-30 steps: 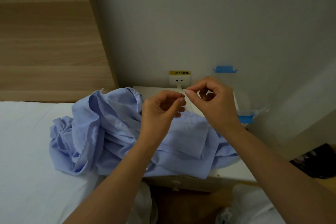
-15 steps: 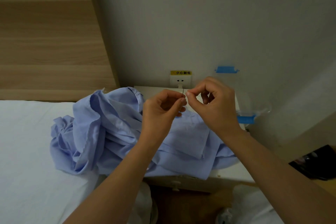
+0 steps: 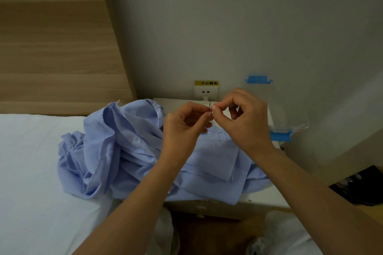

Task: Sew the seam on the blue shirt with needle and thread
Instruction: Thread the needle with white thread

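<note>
A wooden headboard meets a pale wall above a white nightstand.

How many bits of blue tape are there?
2. The upper blue tape is on the wall, right of the socket. The lower blue tape is just right of the right hand. More might hide behind the blue shirt.

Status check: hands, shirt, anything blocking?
Left hand pinches needle upright. Right hand pinches beside its tip, likely thread, too fine to see. Blue shirt crumpled below. Nothing in the way.
</note>
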The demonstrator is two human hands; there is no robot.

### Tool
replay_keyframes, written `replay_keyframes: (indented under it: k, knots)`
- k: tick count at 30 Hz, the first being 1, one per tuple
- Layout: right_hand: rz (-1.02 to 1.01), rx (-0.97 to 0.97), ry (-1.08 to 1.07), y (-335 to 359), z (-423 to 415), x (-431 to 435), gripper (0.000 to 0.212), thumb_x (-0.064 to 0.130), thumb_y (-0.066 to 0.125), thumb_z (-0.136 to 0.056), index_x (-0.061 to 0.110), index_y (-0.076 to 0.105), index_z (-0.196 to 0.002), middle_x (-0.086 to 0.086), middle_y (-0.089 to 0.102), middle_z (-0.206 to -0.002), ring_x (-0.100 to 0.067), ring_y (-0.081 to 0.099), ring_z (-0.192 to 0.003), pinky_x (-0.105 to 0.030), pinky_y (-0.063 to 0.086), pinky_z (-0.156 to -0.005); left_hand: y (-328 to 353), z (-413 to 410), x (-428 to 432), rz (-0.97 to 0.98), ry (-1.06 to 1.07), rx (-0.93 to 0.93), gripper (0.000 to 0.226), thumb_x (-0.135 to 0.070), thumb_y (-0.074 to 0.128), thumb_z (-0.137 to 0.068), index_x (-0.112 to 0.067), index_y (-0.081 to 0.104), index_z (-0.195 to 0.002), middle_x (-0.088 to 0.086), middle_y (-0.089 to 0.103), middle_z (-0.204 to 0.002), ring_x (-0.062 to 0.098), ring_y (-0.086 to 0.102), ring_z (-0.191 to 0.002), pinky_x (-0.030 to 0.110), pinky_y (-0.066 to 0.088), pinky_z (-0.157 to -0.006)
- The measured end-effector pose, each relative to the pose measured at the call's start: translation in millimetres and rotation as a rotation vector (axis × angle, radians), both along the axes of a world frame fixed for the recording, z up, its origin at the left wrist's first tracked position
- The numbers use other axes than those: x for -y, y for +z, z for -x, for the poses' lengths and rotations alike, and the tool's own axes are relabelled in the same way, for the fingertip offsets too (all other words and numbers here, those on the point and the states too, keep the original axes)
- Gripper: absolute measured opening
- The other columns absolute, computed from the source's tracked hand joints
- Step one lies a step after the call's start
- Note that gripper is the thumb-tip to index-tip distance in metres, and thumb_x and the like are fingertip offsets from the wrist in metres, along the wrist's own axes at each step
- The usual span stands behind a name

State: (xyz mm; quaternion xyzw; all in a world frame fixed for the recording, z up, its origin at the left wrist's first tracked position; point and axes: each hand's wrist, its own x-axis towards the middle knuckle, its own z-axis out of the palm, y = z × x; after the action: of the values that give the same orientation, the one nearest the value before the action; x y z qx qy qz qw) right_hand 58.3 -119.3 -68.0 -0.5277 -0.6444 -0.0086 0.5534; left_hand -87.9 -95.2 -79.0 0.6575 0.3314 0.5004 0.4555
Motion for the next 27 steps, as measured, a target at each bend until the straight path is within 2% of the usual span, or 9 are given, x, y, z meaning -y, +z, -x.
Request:
replay_keyframes:
  k: [7,18,22,27]
  knots:
    - [-0.002,0.0,-0.002,0.6,0.3,1.1,0.016,0.014,0.07,-0.08,0.008,0.062,-0.068,0.002,0.056,-0.066,-0.01,0.046,-0.055,-0.019,0.039,-0.052,0.0,-0.2,-0.5,0.003,-0.006,0.009,0.007,-0.004,0.064,-0.088,-0.008,0.067,-0.094,0.001,0.071,-0.079,0.013,0.07,-0.07,0.024,0.058,-0.064]
    - [0.006,-0.007,0.003,0.3,-0.2,0.1,0.017,0.018,0.069,-0.082,0.009,0.062,-0.069,0.007,0.054,-0.068,-0.005,0.046,-0.056,-0.014,0.038,-0.053,-0.7,0.2,-0.4,-0.002,-0.005,0.002,0.007,-0.005,0.064,-0.088,-0.007,0.067,-0.094,-0.001,0.071,-0.079,0.014,0.071,-0.07,0.024,0.057,-0.064]
    - [0.007,-0.004,-0.004,0.7,0.2,0.2,0.017,0.013,0.071,-0.08,0.008,0.062,-0.068,0.006,0.054,-0.067,-0.008,0.046,-0.055,-0.016,0.038,-0.053,-0.5,0.4,-0.3,0.003,-0.006,0.008,0.007,-0.005,0.064,-0.088,-0.008,0.067,-0.094,0.001,0.071,-0.079,0.015,0.071,-0.071,0.027,0.058,-0.065]
    - [0.007,-0.008,0.002,0.5,-0.2,-0.2,0.017,0.017,0.069,-0.081,0.008,0.062,-0.068,0.004,0.055,-0.067,-0.01,0.046,-0.055,-0.018,0.038,-0.052,-0.3,0.5,-0.2,-0.004,-0.007,0.009,0.007,-0.005,0.064,-0.088,-0.007,0.067,-0.094,0.004,0.071,-0.08,0.016,0.07,-0.071,0.029,0.059,-0.066]
